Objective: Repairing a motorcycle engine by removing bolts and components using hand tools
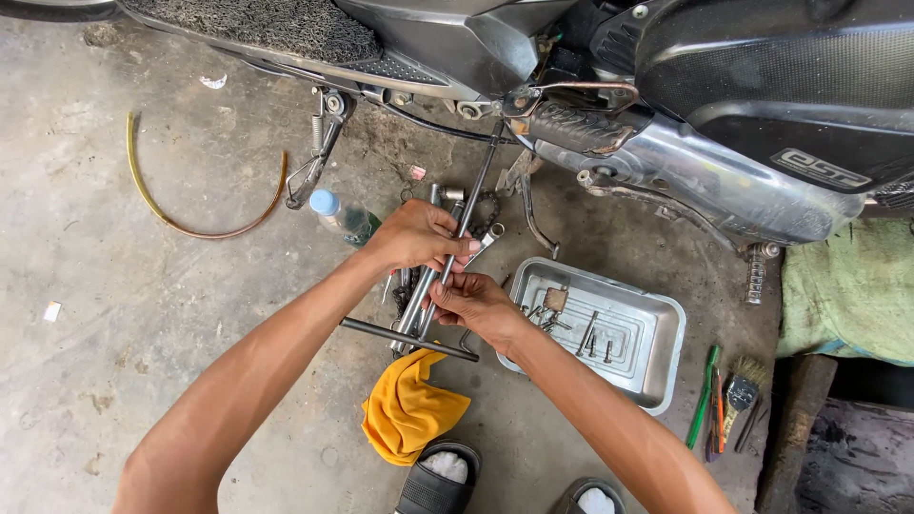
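A long T-handle wrench (473,195) runs from a fitting under the scooter (743,86) down to its crossbar (405,339) near my lap. My left hand (419,236) is wrapped around the shaft at mid-length. My right hand (473,303) grips the same shaft just below it. Several loose wrenches and sockets (447,205) lie on the concrete under my hands.
A metal tray (657,352) with bolts and small parts sits right of my hands. A yellow cloth (405,409), a plastic bottle (343,217), a curved yellow hose (181,224), a brush and screwdrivers (728,400) and green cloth (847,286) lie around. My sandalled feet (443,476) are below.
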